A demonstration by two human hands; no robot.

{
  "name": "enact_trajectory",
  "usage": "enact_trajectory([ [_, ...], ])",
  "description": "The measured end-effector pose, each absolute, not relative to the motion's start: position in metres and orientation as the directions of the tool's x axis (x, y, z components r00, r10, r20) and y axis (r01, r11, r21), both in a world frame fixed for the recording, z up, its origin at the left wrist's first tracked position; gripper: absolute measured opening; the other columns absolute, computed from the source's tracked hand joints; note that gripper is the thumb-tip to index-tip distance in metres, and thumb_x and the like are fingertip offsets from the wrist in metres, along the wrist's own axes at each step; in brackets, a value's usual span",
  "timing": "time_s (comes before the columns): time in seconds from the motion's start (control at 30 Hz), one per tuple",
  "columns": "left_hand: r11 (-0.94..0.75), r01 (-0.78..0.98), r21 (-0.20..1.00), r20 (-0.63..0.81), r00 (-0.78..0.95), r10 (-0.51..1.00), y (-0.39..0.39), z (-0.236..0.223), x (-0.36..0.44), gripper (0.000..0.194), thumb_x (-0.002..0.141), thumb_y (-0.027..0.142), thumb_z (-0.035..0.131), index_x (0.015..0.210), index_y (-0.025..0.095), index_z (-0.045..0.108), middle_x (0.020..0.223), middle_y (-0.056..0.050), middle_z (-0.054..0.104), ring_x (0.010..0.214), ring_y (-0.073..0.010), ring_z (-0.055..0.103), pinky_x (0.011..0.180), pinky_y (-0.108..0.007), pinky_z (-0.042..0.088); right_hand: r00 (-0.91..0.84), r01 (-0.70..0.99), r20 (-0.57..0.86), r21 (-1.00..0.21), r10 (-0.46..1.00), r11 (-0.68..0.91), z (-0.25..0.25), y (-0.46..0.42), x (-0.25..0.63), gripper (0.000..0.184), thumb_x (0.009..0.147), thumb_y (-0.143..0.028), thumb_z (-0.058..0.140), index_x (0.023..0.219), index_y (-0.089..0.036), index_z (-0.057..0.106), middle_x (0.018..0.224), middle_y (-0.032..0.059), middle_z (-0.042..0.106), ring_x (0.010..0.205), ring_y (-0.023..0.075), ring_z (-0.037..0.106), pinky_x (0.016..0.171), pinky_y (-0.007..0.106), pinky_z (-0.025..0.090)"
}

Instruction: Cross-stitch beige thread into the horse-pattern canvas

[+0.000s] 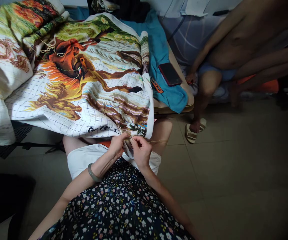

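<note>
A large cross-stitch cloth (96,103) with a horse design and a printed grid spreads in front of me, its near edge hanging over my lap. My left hand (117,145) is closed on the cloth's near edge, thumb on top. Close beside it, my right hand (142,151) pinches at the same edge with thumb and forefinger. A tan thread (159,141) trails out to the right from the right hand. Whether a needle sits between those fingertips is too small to see. More loose threads (50,48) lie on the cloth's upper left.
Orange-handled scissors (157,86) and a dark phone (170,74) rest on a teal cloth (159,43) to the right. Another person (234,50) sits at the upper right, a sandalled foot (196,128) on the tiled floor (221,173). A black stand leg (29,145) is at left.
</note>
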State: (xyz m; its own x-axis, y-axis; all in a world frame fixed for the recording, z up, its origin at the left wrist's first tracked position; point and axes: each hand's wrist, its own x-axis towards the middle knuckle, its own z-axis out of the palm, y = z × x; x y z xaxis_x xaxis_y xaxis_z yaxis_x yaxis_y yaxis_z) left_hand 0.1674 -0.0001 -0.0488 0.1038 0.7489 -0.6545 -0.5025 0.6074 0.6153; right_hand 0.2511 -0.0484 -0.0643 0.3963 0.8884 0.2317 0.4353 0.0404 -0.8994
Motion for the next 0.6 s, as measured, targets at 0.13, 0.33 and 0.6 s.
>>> enact_trajectory([
  [0.13, 0.599, -0.533, 0.598, -0.649, 0.117, 0.752, 0.0006, -0.0467, 0.1676, 0.018, 0.046, 0.021, 0.070, 0.058, 0.010, 0.062, 0.055, -0.002, 0.060, 0.050, -0.0105, 0.052, 0.054, -0.024, 0.042, 0.364, 0.461, 0.289, -0.882, 0.885, 0.099, -0.0642, -0.0485, 0.2525, 0.010, 0.080, -0.021, 0.054, 0.075, -0.017, 0.061, 0.073, 0.0016, 0.063, 0.068, 0.0139, 0.057, 0.066, 0.025, 0.046],
  [0.33, 0.598, -0.537, 0.595, -0.648, 0.119, 0.752, 0.0007, -0.0461, 0.1683, 0.017, 0.046, 0.020, 0.068, 0.059, 0.010, 0.062, 0.057, -0.002, 0.060, 0.053, -0.0102, 0.052, 0.058, -0.024, 0.041, 0.366, 0.458, 0.292, -0.883, 0.884, 0.102, -0.0641, -0.0483, 0.2515, 0.012, 0.081, -0.022, 0.052, 0.075, -0.017, 0.061, 0.073, 0.0024, 0.062, 0.069, 0.0146, 0.057, 0.067, 0.027, 0.046],
  [0.6, 0.579, -0.561, 0.591, -0.635, 0.119, 0.763, 0.0009, -0.0452, 0.1695, 0.014, 0.047, 0.019, 0.065, 0.057, 0.011, 0.062, 0.055, -0.001, 0.060, 0.053, -0.0103, 0.052, 0.059, -0.024, 0.041, 0.421, 0.422, 0.239, -0.905, 0.875, 0.044, -0.0653, -0.0462, 0.2498, 0.014, 0.079, -0.026, 0.054, 0.073, -0.017, 0.062, 0.071, 0.0024, 0.063, 0.067, 0.0148, 0.057, 0.066, 0.027, 0.047],
])
